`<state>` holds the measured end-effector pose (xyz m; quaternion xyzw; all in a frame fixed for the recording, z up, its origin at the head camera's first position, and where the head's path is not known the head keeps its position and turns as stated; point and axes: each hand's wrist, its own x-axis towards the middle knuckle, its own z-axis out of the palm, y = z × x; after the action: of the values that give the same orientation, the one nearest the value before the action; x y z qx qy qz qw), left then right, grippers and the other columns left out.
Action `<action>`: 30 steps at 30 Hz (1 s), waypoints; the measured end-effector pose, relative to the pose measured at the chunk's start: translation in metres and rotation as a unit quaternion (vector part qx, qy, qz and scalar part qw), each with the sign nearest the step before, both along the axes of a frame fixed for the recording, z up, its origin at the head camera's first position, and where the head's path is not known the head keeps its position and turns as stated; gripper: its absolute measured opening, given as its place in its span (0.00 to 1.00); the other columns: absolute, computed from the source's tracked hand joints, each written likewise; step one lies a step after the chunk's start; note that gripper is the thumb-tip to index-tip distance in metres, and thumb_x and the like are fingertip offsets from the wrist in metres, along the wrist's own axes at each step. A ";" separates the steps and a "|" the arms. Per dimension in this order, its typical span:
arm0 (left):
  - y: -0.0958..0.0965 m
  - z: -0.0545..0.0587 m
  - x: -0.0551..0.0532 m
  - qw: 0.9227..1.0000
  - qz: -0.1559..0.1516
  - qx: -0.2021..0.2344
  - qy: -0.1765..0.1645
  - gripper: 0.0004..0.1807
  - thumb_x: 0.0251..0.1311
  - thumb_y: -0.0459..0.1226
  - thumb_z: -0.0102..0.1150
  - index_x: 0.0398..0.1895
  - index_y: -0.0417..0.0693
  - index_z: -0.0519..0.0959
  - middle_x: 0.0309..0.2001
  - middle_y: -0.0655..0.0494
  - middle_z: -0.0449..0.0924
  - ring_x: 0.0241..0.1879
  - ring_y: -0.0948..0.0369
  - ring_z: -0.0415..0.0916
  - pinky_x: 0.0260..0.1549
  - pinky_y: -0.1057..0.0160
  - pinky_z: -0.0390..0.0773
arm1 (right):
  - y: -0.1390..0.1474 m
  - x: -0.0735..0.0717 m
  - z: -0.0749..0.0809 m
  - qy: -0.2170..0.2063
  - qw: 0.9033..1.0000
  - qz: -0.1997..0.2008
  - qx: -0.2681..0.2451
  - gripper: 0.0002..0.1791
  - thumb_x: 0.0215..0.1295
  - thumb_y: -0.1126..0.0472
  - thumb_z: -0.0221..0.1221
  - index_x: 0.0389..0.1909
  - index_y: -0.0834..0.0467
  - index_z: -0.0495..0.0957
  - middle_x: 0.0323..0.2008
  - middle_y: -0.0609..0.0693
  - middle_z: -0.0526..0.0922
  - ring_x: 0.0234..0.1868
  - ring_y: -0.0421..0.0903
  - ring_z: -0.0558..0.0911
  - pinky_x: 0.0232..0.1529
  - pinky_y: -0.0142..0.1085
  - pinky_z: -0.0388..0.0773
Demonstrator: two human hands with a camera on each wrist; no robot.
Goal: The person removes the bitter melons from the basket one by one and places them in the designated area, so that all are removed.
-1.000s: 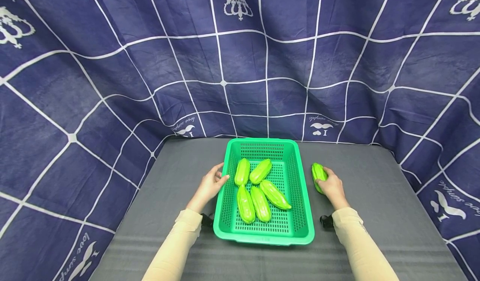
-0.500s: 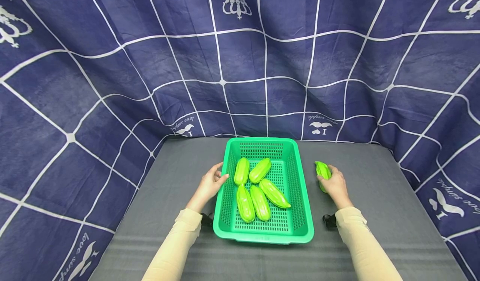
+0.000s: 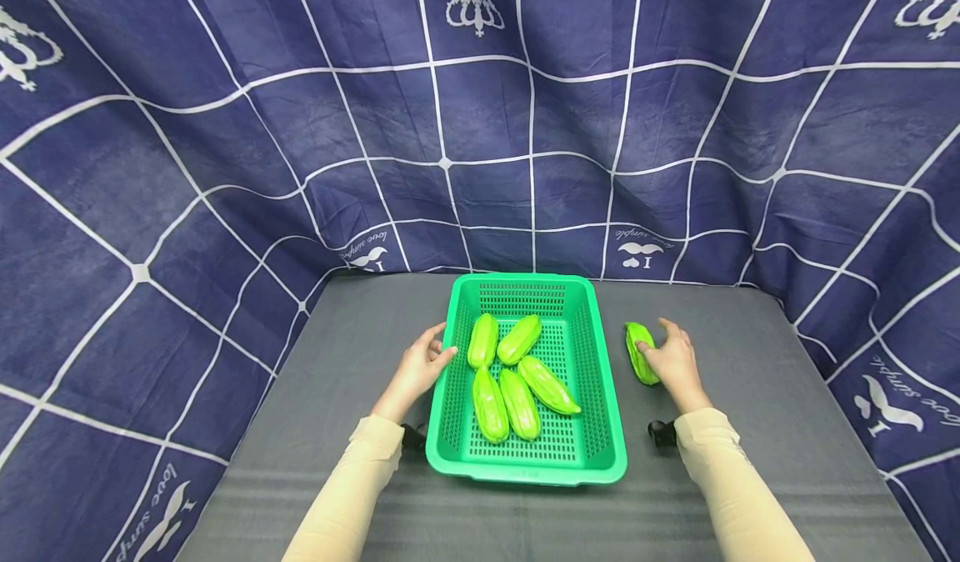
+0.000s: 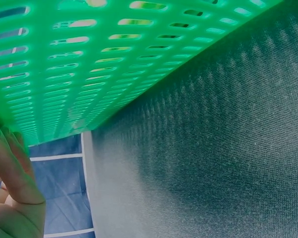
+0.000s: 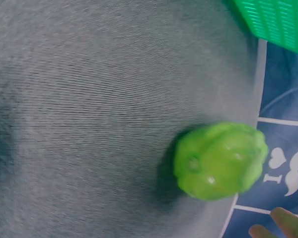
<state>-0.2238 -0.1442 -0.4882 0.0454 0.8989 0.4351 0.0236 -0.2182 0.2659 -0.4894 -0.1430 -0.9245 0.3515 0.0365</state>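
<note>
My left hand point(image 3: 418, 368) holds the left rim of a green plastic basket point(image 3: 527, 472), thumb over the edge and fingers against the outer wall. The left wrist view has those fingers point(image 4: 15, 171) beside the basket's slotted side. Inside lie several glossy, oblong green ridged vegetables point(image 3: 490, 406). To the right of the basket, another green ridged vegetable point(image 3: 639, 347) lies on the table. My right hand point(image 3: 675, 366) is spread just right of it, the thumb overlapping it in the head view. In the right wrist view, fingertips point(image 5: 288, 223) stand apart from this vegetable point(image 5: 221, 161).
The basket stands mid-table on a grey cloth surface point(image 3: 360, 320). Behind and at both sides hangs a dark blue curtain point(image 3: 570, 195) with white lines. A black wrist device point(image 3: 662, 434) sits at the right cuff, and another point(image 3: 413, 438) at the left.
My right hand shifted slightly right, and its fingers spread away from the vegetable that they were around. That vegetable shifted slightly on the table. The left hand and basket stayed put.
</note>
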 end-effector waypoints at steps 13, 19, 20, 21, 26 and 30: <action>0.000 0.001 0.000 1.000 -0.006 -0.008 0.010 0.32 0.68 0.40 0.59 0.71 0.40 0.64 0.45 0.42 0.77 0.40 0.52 0.78 0.38 0.53 0.79 | -0.014 -0.004 0.038 0.039 0.999 0.021 -0.007 0.38 0.66 0.58 0.58 0.72 0.69 0.57 0.69 0.74 0.59 0.70 0.70 0.59 0.70 0.59 0.56; 0.000 0.002 0.000 1.000 -0.003 -0.012 0.009 0.32 0.68 0.41 0.59 0.72 0.40 0.64 0.45 0.42 0.78 0.39 0.52 0.78 0.38 0.53 0.79 | -0.032 -0.005 0.062 0.056 0.997 0.049 -0.020 0.39 0.66 0.56 0.59 0.73 0.66 0.57 0.70 0.72 0.58 0.71 0.69 0.58 0.70 0.60 0.56; 0.000 0.002 0.000 1.000 -0.002 -0.013 0.008 0.32 0.68 0.41 0.59 0.72 0.40 0.64 0.45 0.42 0.78 0.39 0.52 0.78 0.38 0.53 0.79 | -0.036 -0.005 0.067 0.060 0.997 0.054 -0.023 0.39 0.66 0.56 0.59 0.73 0.65 0.57 0.71 0.72 0.57 0.71 0.69 0.58 0.70 0.60 0.56; 0.000 0.001 0.000 1.000 -0.001 -0.014 0.008 0.32 0.68 0.41 0.59 0.72 0.40 0.64 0.45 0.42 0.78 0.39 0.53 0.78 0.37 0.54 0.79 | -0.040 -0.004 0.071 0.063 0.996 0.058 -0.025 0.38 0.66 0.55 0.59 0.73 0.65 0.58 0.71 0.72 0.58 0.71 0.69 0.59 0.70 0.60 0.56; 0.000 0.002 0.000 1.000 -0.002 -0.013 0.008 0.32 0.68 0.41 0.59 0.71 0.40 0.64 0.45 0.42 0.78 0.39 0.52 0.78 0.38 0.53 0.79 | -0.059 -0.002 0.088 0.078 0.993 0.082 -0.037 0.38 0.66 0.55 0.60 0.73 0.64 0.59 0.71 0.70 0.59 0.72 0.67 0.59 0.70 0.60 0.56; 0.000 0.002 0.001 1.000 -0.004 -0.013 0.010 0.31 0.68 0.40 0.59 0.71 0.40 0.65 0.45 0.42 0.77 0.39 0.52 0.78 0.37 0.53 0.79 | -0.072 -0.001 0.090 0.085 0.990 0.103 -0.045 0.38 0.66 0.56 0.60 0.73 0.63 0.59 0.72 0.68 0.59 0.73 0.65 0.59 0.70 0.59 0.56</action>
<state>-0.2232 -0.1444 -0.4866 0.0530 0.9047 0.4225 0.0169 -0.2197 0.1938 -0.3990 -0.0185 -0.9112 0.4052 0.0724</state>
